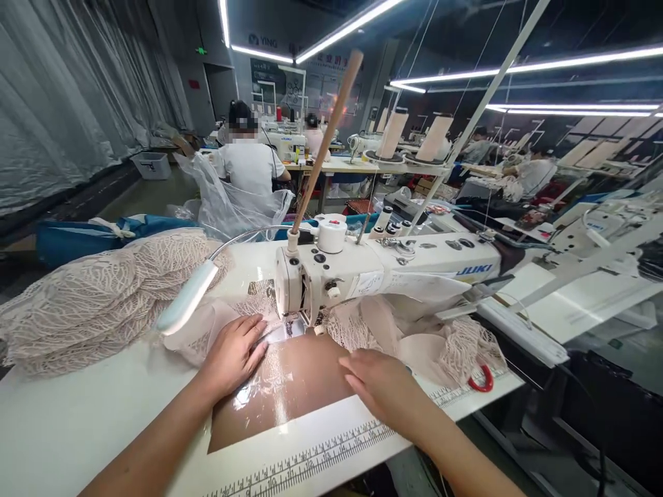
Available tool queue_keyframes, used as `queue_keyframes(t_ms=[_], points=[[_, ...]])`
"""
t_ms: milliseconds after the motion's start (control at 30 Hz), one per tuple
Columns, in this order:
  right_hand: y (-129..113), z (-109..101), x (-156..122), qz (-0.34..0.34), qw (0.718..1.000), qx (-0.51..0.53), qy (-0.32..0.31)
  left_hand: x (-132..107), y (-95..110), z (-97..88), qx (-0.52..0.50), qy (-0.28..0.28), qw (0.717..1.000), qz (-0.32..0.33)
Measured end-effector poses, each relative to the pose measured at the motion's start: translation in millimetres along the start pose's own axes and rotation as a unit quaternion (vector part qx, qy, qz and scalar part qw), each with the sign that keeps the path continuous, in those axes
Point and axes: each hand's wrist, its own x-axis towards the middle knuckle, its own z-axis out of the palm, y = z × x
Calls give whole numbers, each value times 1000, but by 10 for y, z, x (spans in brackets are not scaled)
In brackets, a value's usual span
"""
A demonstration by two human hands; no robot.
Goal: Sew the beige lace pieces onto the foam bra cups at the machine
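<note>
In the head view, a grey bin (pixel 152 166) stands far beyond the left hand (pixel 235 357), its contents hard to make out. A clear plastic bag (pixel 235 200) sits nearer; what it holds cannot be told. The lace cloth (pixel 456 348) spreads beyond and beside the right hand (pixel 380 383), with more by the left fingers; the sewing machine (pixel 336 266) hides its middle. Right of the right hand, a red handle (pixel 487 379) is partly covered by lace. Both hands lie palm down, fingers bent, the left thumb slightly apart; whether either pinches cloth cannot be told. Both forearms are cut off below.
</note>
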Motion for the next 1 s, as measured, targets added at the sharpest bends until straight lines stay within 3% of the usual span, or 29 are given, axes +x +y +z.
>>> queue_keyframes(t_ms=[167, 233, 333, 467, 600, 700, 767, 900, 1000], points=[[325, 203, -256, 41, 993, -109, 1, -87, 62, -236, -51, -37, 998, -31], [417, 271, -283, 19, 993, -118, -1, -188, 225, -361, -116, -95, 989, -9], [496, 328, -287, -36, 993, -111, 11, -354, 556, -520, -257, -194, 946, 26], [537, 391, -283, -63, 993, -92, 48, -500, 826, -639, -308, -225, 924, 13], [531, 398, -343, -62, 992, -44, 103, -512, 680, -642, -271, -194, 942, -22], [521, 337, -437, -73, 986, -17, 147, -411, 425, -575, -217, -130, 961, -108], [518, 298, -506, -88, 980, 1, 181, -317, 277, -510, -199, -108, 957, -181], [484, 292, -578, -85, 969, 89, 216, -194, 153, -394, -288, -149, 904, -278], [372, 319, -510, -57, 967, 176, 176, -199, 187, -353, -413, -184, 844, -289]])
